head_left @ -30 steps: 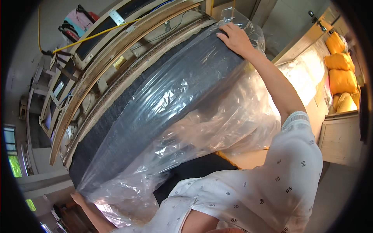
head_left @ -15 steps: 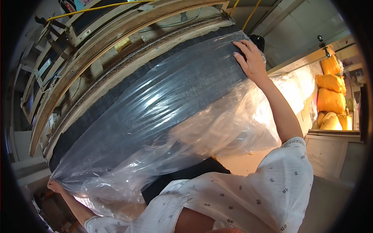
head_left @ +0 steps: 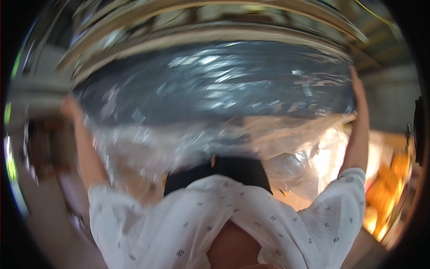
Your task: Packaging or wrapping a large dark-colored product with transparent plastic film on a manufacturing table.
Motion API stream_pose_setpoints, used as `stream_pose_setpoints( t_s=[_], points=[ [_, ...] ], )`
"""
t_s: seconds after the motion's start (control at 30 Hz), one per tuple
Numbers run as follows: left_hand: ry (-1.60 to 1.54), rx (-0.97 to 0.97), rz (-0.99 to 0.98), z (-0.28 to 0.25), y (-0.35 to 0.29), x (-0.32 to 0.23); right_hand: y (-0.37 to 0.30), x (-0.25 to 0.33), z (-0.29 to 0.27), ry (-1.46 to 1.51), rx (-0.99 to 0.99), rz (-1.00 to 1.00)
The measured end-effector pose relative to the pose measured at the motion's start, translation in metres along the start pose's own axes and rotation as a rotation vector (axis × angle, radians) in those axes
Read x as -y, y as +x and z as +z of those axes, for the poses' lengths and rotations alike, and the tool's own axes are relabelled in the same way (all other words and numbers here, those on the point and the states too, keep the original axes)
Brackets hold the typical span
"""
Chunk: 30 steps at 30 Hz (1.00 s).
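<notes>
A clear plastic sheet [head_left: 215, 85] lies spread over a long dark panel, creased and shiny, and its loose lower part [head_left: 148, 143] hangs toward my body. At the left end, my left hand [head_left: 70, 107] is blurred but looks closed on the sheet's corner. My right hand [head_left: 357, 83] is at the panel's right end, against the sheet's edge. Its fingers are smeared and mostly hidden, so their grip does not show.
Beyond the panel runs a curved wooden frame [head_left: 201, 6] with gaps between its bars. Orange-yellow bundles [head_left: 387, 188] are at the lower right beside bright light. A brown, blurred structure [head_left: 45, 143] stands at the left.
The view has swung so the panel lies nearly level across it. My right hand has gone from lying on top of the sheet to its right edge; my left hand stays at the left corner.
</notes>
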<state>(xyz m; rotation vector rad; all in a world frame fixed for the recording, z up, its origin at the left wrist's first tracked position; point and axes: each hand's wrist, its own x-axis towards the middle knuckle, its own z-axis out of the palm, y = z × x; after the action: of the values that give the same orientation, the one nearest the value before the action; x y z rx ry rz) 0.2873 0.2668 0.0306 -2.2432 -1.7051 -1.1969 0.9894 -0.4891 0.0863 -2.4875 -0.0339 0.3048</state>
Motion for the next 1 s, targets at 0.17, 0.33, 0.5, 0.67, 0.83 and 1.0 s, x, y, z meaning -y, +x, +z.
stream_pose_setpoints(
  t_s=[0.17,0.33,0.5,0.67,0.83,1.0],
  points=[
    [-0.274,-0.173,-0.227,0.019,0.001,-0.035,-0.024,0.053,0.014,-0.553,-0.702,-1.021],
    [-0.042,-0.438,-0.142,-0.007,0.042,0.056,-0.280,0.150,0.127,0.294,0.444,-0.878],
    [-0.200,-0.372,-0.263,0.021,0.017,0.006,-0.431,0.083,0.221,0.072,1.207,-0.569],
    [-0.411,-0.421,-0.343,0.006,0.007,-0.063,-0.438,0.079,0.318,0.122,0.610,-0.893],
    [-0.605,-0.404,-0.289,-0.031,-0.002,-0.032,-0.411,0.153,0.193,0.621,1.223,-0.471],
    [-1.164,-0.066,-0.357,-0.031,-0.025,-0.050,-0.390,0.152,0.053,1.348,0.832,-0.716]
  ],
)
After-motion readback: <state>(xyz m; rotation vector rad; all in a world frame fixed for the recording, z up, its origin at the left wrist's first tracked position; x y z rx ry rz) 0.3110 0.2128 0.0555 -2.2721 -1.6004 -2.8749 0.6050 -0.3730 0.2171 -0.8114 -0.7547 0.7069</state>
